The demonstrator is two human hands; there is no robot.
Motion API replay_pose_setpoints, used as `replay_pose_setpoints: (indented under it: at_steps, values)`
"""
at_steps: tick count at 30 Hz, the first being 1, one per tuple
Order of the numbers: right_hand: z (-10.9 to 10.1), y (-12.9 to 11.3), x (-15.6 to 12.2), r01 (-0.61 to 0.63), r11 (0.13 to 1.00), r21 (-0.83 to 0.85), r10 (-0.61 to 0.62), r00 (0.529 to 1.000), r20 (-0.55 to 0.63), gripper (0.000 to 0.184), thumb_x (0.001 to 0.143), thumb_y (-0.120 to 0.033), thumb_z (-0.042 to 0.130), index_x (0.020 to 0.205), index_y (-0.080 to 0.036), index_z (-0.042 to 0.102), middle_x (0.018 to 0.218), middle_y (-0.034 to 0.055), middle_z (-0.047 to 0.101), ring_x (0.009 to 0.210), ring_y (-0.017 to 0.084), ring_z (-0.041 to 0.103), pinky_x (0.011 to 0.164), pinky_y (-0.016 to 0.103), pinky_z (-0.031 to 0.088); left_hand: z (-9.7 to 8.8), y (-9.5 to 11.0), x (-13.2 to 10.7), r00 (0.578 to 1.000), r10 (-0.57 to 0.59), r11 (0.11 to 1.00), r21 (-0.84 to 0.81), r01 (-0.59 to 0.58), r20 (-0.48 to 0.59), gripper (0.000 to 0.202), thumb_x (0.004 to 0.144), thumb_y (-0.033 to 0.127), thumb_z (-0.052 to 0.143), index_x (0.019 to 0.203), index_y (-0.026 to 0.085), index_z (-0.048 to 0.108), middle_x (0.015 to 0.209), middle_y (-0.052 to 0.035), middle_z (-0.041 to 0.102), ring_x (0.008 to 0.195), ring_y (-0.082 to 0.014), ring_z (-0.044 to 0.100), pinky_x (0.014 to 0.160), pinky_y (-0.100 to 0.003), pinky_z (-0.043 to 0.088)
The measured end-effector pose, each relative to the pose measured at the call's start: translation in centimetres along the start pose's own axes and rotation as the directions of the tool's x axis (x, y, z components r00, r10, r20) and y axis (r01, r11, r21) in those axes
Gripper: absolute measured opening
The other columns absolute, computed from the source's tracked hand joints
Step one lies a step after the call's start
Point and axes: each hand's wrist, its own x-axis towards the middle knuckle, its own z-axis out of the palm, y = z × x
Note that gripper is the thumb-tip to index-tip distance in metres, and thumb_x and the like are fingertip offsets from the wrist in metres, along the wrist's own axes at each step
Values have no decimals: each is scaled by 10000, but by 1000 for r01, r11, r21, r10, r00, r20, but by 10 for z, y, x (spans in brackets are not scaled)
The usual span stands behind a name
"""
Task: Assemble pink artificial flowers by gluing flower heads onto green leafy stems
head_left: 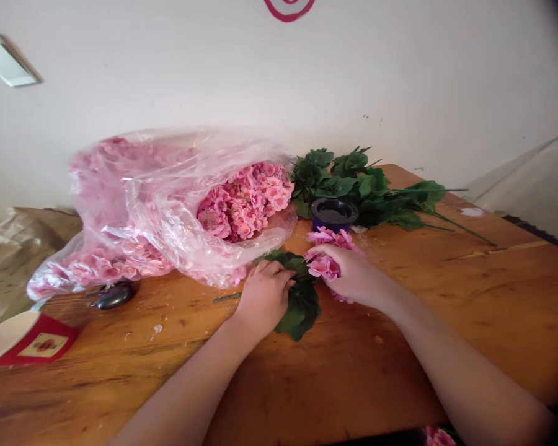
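Observation:
My left hand is closed on an artificial green leafy stem lying on the wooden table. My right hand is curled around a cluster of pink artificial flowers just beside it. Both hands meet near the middle of the table, in front of a small dark blue pot.
A clear plastic bag full of pink flower heads lies at the left. More green leafy stems lie behind the pot. A dark tool and a red-and-white box sit at the left edge. A white wall stands behind.

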Motion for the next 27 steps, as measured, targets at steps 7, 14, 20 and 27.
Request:
replay_pose_setpoints:
  at_steps: [7,14,20,27]
  values:
    - [0,4,2,82,976,-203,-60,992,113,634,646,-15,519,1212,-293,590,1255,32,627,1157,256,577,982,420,441,0,3,-1,1000,-20,1000,-7,20,-8,216,896,175,502,1019,242,665,974,-53,597,959,-220,508,873,-389,425]
    - [-15,-12,-4,129,966,-223,-55,948,313,295,746,-121,553,973,-258,681,1257,30,621,1158,244,566,969,377,441,1,3,-3,1000,-27,999,31,27,-1,225,898,211,510,1076,238,645,1023,-53,587,977,-224,516,884,-397,416]
    - [-10,-12,0,70,972,-224,-5,961,278,273,933,-394,436,895,-245,661,1010,36,705,943,219,657,795,323,487,-1,2,-3,1000,-19,998,62,19,-3,271,904,250,510,1141,269,640,1012,-53,571,965,-226,513,865,-402,420]
    - [4,1,3,91,921,-378,-10,978,210,261,845,-174,494,950,-280,708,996,19,704,847,193,655,688,281,462,0,3,-5,1000,2,996,88,0,-22,271,900,243,513,1122,292,660,1030,-56,551,965,-231,498,829,-407,422]
